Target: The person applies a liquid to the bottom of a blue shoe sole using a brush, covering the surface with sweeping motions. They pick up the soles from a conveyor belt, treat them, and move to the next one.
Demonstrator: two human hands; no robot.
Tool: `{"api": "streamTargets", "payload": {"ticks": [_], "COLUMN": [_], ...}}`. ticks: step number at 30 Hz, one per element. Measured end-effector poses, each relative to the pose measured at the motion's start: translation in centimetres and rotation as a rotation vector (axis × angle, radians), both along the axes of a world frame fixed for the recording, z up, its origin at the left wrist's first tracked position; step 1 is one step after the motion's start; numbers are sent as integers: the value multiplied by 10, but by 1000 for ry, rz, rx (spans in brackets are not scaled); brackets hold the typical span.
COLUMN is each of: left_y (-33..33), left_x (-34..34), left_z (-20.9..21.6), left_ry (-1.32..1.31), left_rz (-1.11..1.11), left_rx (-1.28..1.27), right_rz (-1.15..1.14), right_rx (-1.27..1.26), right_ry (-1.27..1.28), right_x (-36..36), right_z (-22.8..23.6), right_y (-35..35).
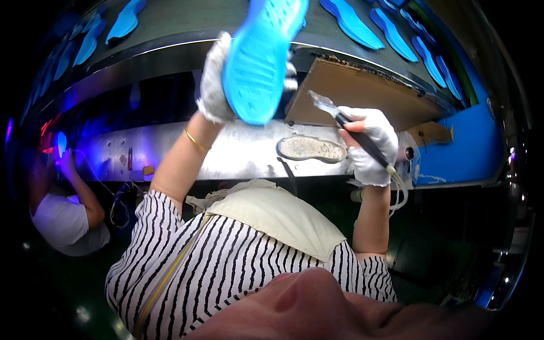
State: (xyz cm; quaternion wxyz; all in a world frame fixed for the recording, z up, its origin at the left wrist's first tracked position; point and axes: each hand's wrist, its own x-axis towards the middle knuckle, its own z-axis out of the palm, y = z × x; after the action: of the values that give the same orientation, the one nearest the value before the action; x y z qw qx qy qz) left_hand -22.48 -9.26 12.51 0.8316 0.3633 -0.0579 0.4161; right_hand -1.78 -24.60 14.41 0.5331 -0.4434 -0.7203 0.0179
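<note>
In my left hand [212, 85], gloved in white, is a bright blue shoe sole [256, 79], raised above the bench with its toe-to-heel length nearly upright. Gloved fingertips show at the sole's right edge; the rest of the fingers are behind it. My right hand [375, 141], also gloved but with bare fingertips, grips a black-handled brush [325, 104]. Its pale tip points up and left, apart from the sole, and a whitish tube trails from the handle's back end. Below, between my hands, a worn beige sole-shaped piece [311, 149] lies flat on the metal bench [241, 153].
Beyond the bench runs a dark conveyor belt [187, 20] carrying several blue soles [351, 24]. A cardboard sheet [362, 93] leans beside the brush. At right stand a blue panel [467, 141] and a small container [408, 153]. Far left, a co-worker [71, 218] holds a glowing blue piece.
</note>
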Motion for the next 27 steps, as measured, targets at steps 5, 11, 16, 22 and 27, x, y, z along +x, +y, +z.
{"api": "streamTargets", "payload": {"ticks": [5, 11, 16, 22, 27], "left_y": [106, 111, 98, 180, 169], "left_x": [-31, -48, -93, -244, -248], "left_z": [32, 17, 12, 29, 16], "left_ry": [-247, -306, 646, 2042, 1955], "left_rz": [-24, -102, 778, 1797, 1682], "left_rx": [-220, -392, 578, 1124, 839], "right_rz": [37, 40, 12, 143, 154], "right_rx": [-53, -142, -178, -283, -318], "right_ry": [151, 237, 298, 411, 406], "right_x": [-13, -18, -11, -19, -17], "right_z": [-9, -22, -31, -39, -46], "right_y": [13, 18, 17, 21, 25]}}
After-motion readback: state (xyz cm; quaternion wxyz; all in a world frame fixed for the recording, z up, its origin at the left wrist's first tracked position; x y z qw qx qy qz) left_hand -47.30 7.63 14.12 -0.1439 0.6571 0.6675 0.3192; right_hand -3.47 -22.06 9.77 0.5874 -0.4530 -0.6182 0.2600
